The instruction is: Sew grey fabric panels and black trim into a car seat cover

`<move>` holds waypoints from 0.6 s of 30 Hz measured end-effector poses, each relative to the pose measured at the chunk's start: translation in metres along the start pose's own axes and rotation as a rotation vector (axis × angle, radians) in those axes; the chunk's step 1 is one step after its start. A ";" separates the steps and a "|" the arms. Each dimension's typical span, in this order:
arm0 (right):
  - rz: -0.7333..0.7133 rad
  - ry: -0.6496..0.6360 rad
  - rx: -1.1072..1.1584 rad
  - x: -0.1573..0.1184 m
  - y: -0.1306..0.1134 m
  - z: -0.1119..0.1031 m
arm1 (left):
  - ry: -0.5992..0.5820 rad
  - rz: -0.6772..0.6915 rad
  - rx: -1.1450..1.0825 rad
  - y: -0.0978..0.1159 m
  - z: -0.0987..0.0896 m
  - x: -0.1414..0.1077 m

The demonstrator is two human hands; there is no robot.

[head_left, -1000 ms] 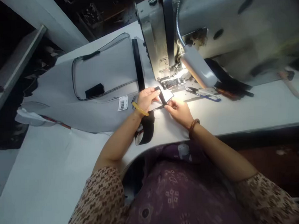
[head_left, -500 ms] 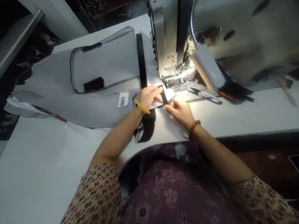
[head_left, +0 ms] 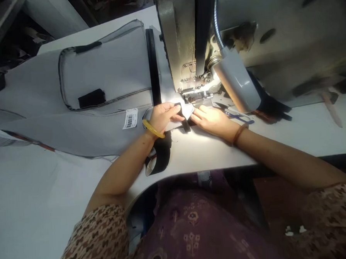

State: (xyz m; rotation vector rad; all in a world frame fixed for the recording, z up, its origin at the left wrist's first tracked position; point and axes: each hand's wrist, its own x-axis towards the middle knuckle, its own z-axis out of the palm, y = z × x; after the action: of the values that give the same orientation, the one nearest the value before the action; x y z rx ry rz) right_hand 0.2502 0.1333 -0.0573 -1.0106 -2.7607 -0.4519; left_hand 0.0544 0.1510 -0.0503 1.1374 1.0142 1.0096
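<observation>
My left hand [head_left: 165, 116], with a yellow bangle at the wrist, pinches a short black strap [head_left: 186, 125] near the sewing machine's foot. My right hand [head_left: 209, 119] has its fingers closed on the corner of a small white piece [head_left: 188, 111] beside that strap. Both hands are just in front of the presser foot [head_left: 198, 96]. A large grey fabric panel [head_left: 109, 71] lies to the left, with a long black band [head_left: 153, 65] along its right edge and a barcode label [head_left: 130, 119]. Below my left wrist hangs a curled black strip [head_left: 162, 155].
The sewing machine [head_left: 182, 36] stands behind my hands, with a lamp [head_left: 237, 79] lighting the work area. Blue-handled thread snips [head_left: 239, 117] lie right of my right hand. Dark fabric scraps [head_left: 273, 112] lie under the lamp. The white table [head_left: 292, 138] curves inward near my body.
My right hand has let go of the black strap's lower end and moved up to the white piece's corner. My left hand still pinches the strap. The view has shifted slightly.
</observation>
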 end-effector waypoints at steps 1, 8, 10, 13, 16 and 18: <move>0.006 -0.005 -0.001 0.004 -0.001 0.001 | -0.002 -0.007 0.014 0.001 -0.001 0.000; -0.123 -0.041 0.031 0.013 -0.014 0.004 | 0.226 0.433 0.720 0.039 0.002 -0.033; -0.095 -0.044 0.061 0.012 -0.016 0.003 | 0.226 0.634 1.130 0.049 0.011 -0.039; -0.031 -0.068 0.105 0.011 -0.018 0.003 | 0.121 0.609 1.625 0.047 0.028 -0.030; 0.037 -0.059 0.210 0.007 -0.017 0.006 | 0.053 0.344 1.849 0.033 0.043 -0.011; 0.095 -0.038 0.322 0.004 -0.015 0.010 | -0.040 0.221 1.881 0.022 0.046 -0.002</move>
State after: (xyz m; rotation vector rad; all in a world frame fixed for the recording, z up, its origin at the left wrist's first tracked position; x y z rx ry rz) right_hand 0.2368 0.1281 -0.0689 -1.0688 -2.6828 0.0276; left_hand 0.0967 0.1421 -0.0229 2.7360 1.8217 -0.1624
